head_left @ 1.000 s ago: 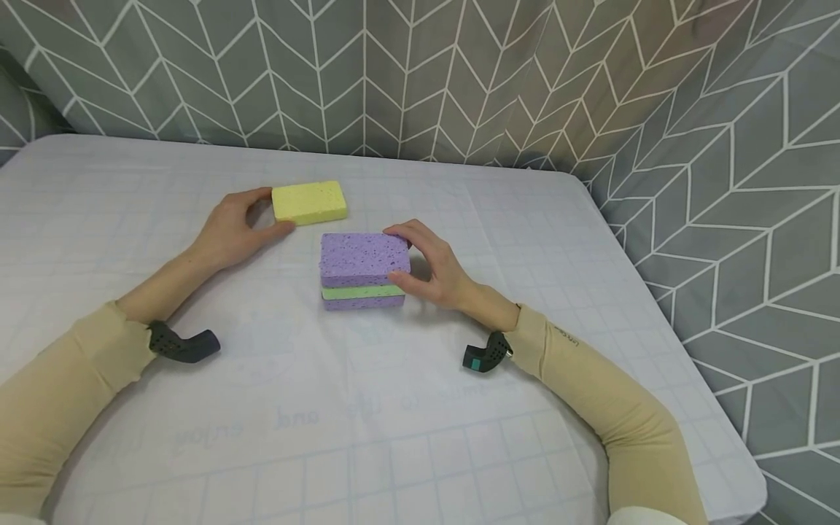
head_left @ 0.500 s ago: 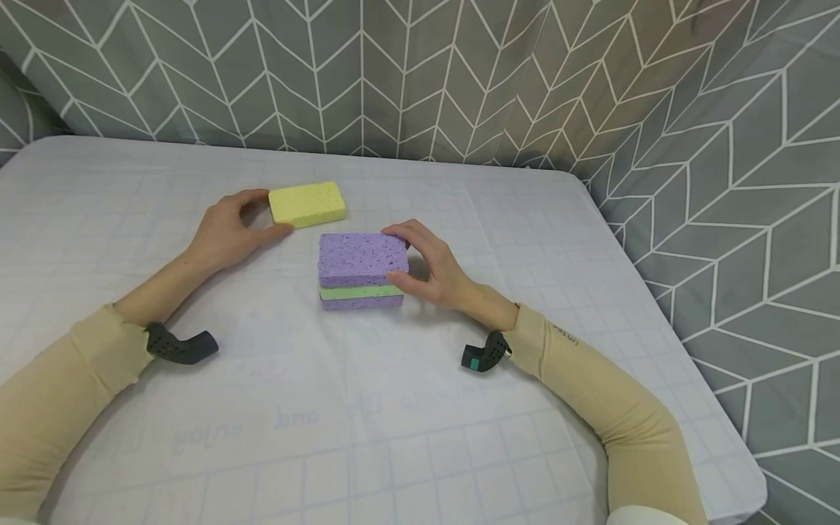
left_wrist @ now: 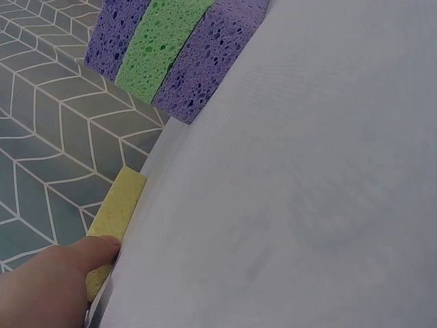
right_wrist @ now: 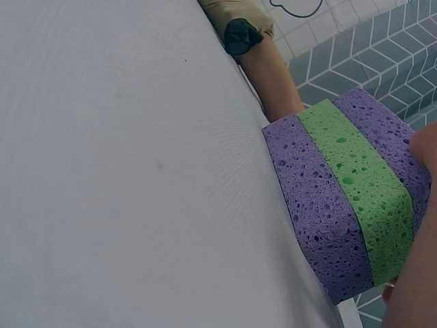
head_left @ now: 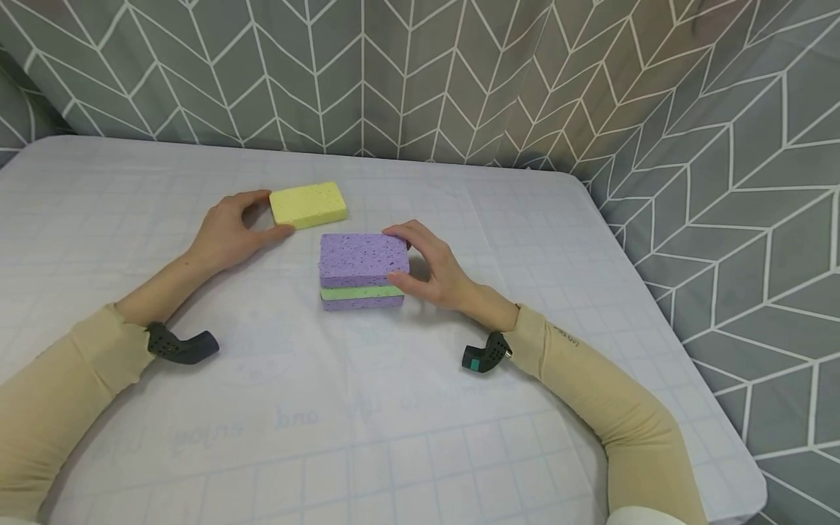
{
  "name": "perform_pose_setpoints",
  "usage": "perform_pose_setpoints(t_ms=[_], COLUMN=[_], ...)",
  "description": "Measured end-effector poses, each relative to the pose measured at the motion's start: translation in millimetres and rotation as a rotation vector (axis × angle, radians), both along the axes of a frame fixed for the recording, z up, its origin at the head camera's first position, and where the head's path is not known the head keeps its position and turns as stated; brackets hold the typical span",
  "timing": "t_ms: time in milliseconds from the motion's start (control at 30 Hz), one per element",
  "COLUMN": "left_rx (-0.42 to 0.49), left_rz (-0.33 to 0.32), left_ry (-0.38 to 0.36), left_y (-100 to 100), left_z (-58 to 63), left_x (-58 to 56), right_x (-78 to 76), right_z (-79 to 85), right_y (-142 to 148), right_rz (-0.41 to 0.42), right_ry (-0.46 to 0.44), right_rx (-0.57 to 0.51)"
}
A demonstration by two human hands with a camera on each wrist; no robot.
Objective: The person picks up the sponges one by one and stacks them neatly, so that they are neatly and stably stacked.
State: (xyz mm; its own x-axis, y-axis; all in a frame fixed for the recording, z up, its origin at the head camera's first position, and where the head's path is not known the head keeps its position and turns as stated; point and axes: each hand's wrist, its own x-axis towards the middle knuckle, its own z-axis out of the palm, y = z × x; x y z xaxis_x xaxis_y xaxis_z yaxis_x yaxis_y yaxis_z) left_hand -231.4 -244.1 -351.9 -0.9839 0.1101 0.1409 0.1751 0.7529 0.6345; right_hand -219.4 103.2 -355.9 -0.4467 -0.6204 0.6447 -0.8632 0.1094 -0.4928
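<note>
At the far side of the table lies a flat yellow sponge. My left hand pinches its left end, thumb on the near edge and fingers at the back. Closer to me, three sponges are stacked flat: a purple sponge on top, a green sponge in the middle, and another purple sponge underneath. The right end of the top one is held between thumb and fingers of my right hand. In the right wrist view the stacked layers stand close together, the green sponge between the purple ones.
A white cloth with faint grid lines and lettering covers the table. A grey curtain with white chevron lines hangs behind it and along the right side. A dark camera mount sits on the left wrist, and another mount on the right.
The yellow sponge has turned very slightly, its left end a little nearer, with my left hand on it. My right hand and the stack stay in place.
</note>
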Motion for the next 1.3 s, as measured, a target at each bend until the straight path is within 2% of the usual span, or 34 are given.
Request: perform_pose_setpoints(t_ms=[733,1300], left_rx=[0.062,0.066], left_rz=[0.027,0.038], left_ry=[0.010,0.031], left_y=[0.6,1.7], left_z=[0.6,-0.9], left_x=[2.7,4.5], right_x=[-0.6,1.7], right_z=[-1.3,0.5], right_y=[-0.8,-0.7], right_rz=[-0.003,0.000], right_ry=[-0.004,-0.016], right_rx=[0.000,0.005])
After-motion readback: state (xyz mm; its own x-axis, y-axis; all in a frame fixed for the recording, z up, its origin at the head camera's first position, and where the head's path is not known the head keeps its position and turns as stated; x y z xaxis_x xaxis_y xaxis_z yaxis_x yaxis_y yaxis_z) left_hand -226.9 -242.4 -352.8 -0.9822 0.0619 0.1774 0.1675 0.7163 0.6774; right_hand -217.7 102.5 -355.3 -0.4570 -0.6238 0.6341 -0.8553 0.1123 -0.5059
